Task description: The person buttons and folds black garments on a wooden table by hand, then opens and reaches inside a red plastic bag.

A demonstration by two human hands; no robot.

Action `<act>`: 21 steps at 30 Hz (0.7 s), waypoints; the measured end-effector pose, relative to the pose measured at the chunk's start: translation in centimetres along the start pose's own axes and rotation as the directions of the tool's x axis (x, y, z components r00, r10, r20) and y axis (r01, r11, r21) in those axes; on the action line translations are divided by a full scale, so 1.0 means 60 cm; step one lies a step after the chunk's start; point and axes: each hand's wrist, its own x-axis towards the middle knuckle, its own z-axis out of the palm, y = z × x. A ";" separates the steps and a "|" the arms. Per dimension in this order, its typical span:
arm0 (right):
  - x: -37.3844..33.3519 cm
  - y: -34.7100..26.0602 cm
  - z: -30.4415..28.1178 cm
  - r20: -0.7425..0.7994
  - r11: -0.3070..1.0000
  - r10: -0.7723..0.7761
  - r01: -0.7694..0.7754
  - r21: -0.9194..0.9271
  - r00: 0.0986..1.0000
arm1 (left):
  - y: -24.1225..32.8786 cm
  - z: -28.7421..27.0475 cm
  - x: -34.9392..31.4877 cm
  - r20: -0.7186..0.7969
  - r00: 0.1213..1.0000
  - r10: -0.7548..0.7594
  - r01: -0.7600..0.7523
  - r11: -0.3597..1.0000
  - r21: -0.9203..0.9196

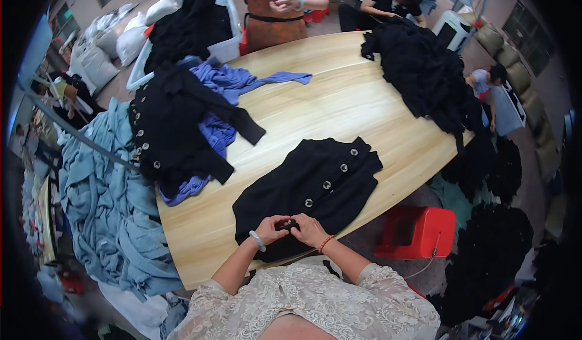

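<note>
A black buttoned garment (315, 182) lies spread on the wooden table (339, 103) in front of me, with several pale buttons in a row. My left hand (271, 228) and my right hand (309, 229) meet at its near edge. Both pinch the black cloth around a small spot between the fingers. A pale bangle sits on my left wrist and an orange band on my right wrist.
A black buttoned garment (173, 128) lies over purple cloth (227, 82) at the table's left. A black clothes heap (427, 73) fills the far right. Light blue fabric (106, 200) hangs off the left edge. A red stool (415, 232) stands right. A person in orange (279, 6) stands opposite.
</note>
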 end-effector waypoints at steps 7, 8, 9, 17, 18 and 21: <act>0.016 0.010 -0.009 0.160 1.000 0.020 -0.023 0.020 0.987 | 0.002 0.023 -0.005 -0.198 0.979 0.040 0.015 0.963 0.268; 0.014 0.013 -0.007 0.144 0.999 0.030 -0.032 0.013 0.989 | 0.003 0.022 -0.005 -0.187 0.981 0.044 0.013 0.956 0.292; 0.011 0.017 -0.004 0.131 0.999 0.044 -0.045 0.008 0.990 | 0.003 0.022 -0.004 -0.185 0.983 0.006 0.042 0.966 0.253; 0.003 -0.001 -0.023 0.073 0.999 -0.017 0.014 0.042 0.997 | -0.019 0.000 0.001 -0.178 0.965 0.192 -0.130 0.942 0.311; 0.002 -0.017 -0.043 0.124 0.999 0.045 -0.042 -0.027 0.991 | -0.013 -0.009 -0.005 -0.196 0.975 0.106 -0.032 0.936 0.352; -0.015 0.015 -0.056 0.081 0.972 0.075 -0.055 -0.226 0.994 | -0.023 -0.013 -0.009 -0.330 0.937 0.117 0.102 0.810 0.578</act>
